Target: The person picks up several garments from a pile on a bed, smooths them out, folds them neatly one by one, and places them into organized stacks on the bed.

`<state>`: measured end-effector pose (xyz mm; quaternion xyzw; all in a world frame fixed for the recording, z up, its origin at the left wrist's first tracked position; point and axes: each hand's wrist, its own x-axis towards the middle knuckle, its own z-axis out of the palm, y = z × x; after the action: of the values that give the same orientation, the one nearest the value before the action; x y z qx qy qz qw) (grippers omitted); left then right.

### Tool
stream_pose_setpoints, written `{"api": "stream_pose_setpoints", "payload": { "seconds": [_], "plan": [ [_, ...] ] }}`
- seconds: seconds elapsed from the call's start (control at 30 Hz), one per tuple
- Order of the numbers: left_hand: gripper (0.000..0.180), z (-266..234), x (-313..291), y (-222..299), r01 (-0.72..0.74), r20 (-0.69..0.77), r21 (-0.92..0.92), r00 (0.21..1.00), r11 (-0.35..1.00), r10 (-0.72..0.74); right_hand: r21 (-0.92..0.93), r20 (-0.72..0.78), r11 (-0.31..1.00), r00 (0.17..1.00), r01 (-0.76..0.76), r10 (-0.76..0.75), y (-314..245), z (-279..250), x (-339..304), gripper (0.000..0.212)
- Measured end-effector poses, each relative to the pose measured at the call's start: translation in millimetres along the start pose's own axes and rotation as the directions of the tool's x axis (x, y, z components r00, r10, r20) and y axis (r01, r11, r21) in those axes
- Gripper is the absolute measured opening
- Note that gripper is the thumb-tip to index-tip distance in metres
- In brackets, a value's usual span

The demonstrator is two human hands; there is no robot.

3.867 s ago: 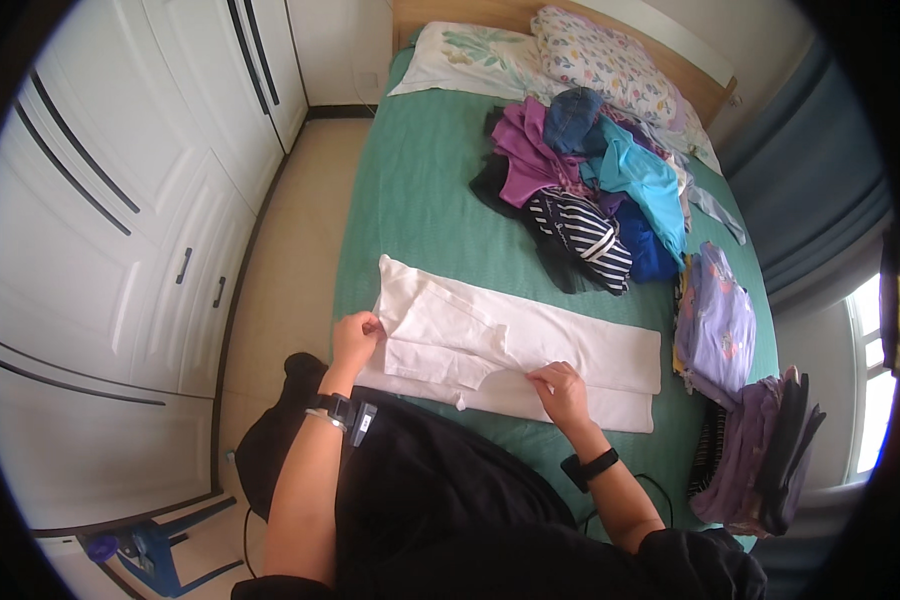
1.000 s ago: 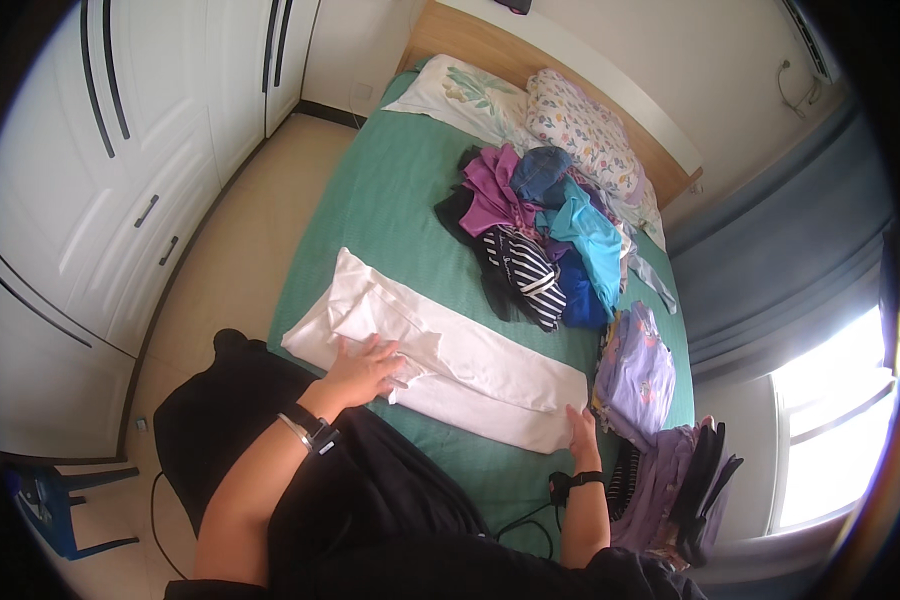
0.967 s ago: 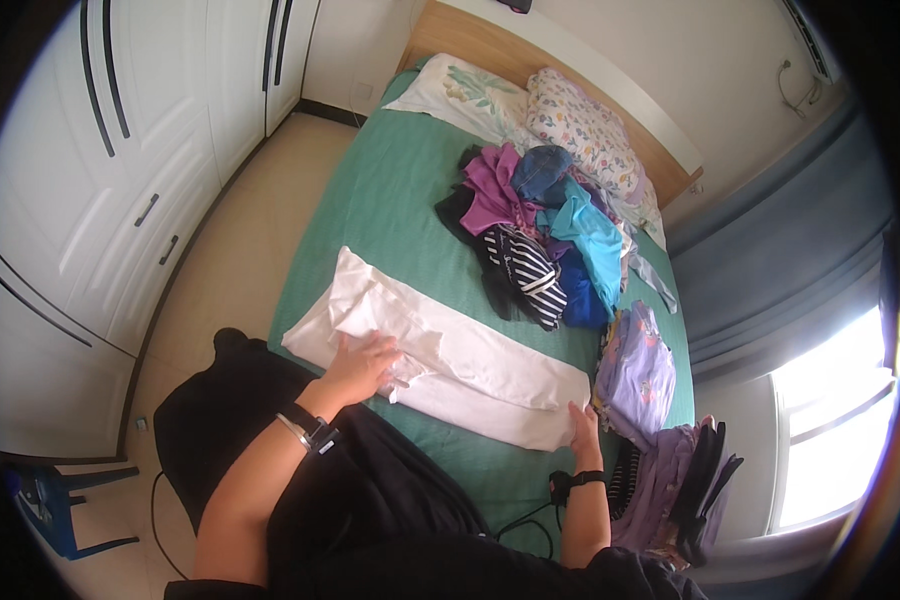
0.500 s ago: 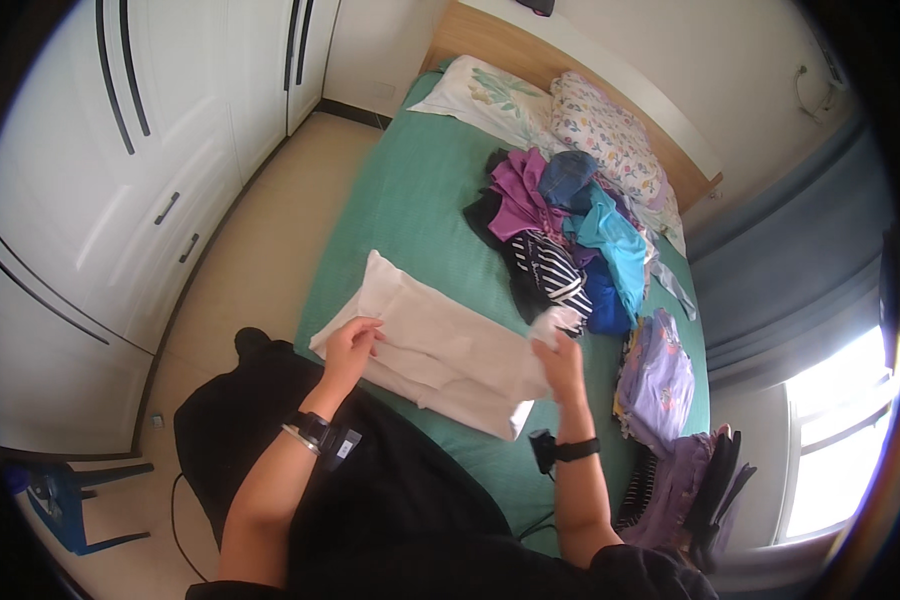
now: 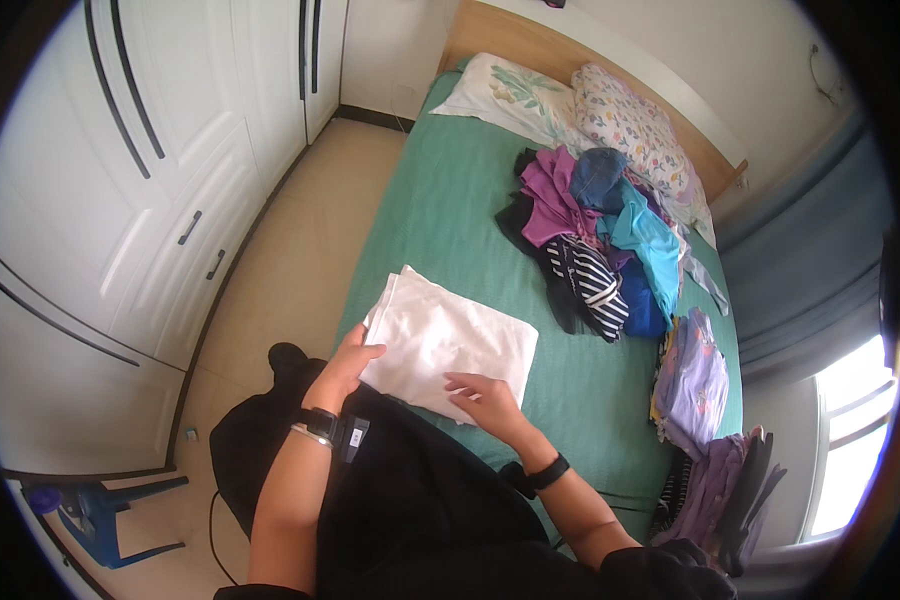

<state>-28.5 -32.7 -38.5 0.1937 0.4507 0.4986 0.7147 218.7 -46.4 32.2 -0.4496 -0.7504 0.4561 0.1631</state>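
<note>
A folded white garment (image 5: 460,335) lies on the green bedsheet near the front edge of the bed. My left hand (image 5: 347,366) is closed on its left edge, the thumb on top and the other fingers partly hidden. Over the garment's near right part is my right hand (image 5: 485,402), its fingers apart and nothing in them; whether the fingertips press on the cloth I cannot tell. What kind of garment it is does not show.
Farther back lies a loose heap of clothes (image 5: 650,235). Folded lavender clothes (image 5: 692,375) sit by the bed's right side, with more garments (image 5: 715,480) nearer me. Two pillows rest at the headboard (image 5: 530,40). White cabinets (image 5: 170,130) and a blue stool (image 5: 95,520) stand left.
The garment's right end has been folded in, making it a shorter bundle. My right hand has let go of that end and moved left over the cloth. The view has shifted slightly.
</note>
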Motion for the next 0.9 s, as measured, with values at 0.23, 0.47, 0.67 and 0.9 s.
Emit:
{"api": "stream_pose_setpoints", "payload": {
  "seconds": [0.23,0.47,0.67,0.9],
  "plan": [
    [0.064,-5.2,18.8,16.9,-0.11,0.07,0.168,0.993,0.98,0.099,0.067,-0.385,0.989,0.911,-0.129,0.145,41.0,-41.0,-24.6,0.03],
    [0.058,19.0,45.3,11.2,-0.22,-0.117,0.438,0.948,0.872,0.298,-0.242,-0.385,0.954,0.885,0.178,-0.262,27.5,-63.1,18.8,0.032],
    [0.057,15.8,71.1,-4.0,-0.249,-0.122,0.485,0.93,0.838,0.347,-0.359,-0.567,0.933,0.796,-0.006,-0.213,95.2,-107.6,71.9,0.026],
    [0.048,33.5,60.8,-0.6,-0.289,-0.12,0.476,0.914,0.831,0.387,-0.131,-0.622,0.984,0.783,-0.118,0.011,113.4,-122.7,59.8,0.012]
  ]
}}
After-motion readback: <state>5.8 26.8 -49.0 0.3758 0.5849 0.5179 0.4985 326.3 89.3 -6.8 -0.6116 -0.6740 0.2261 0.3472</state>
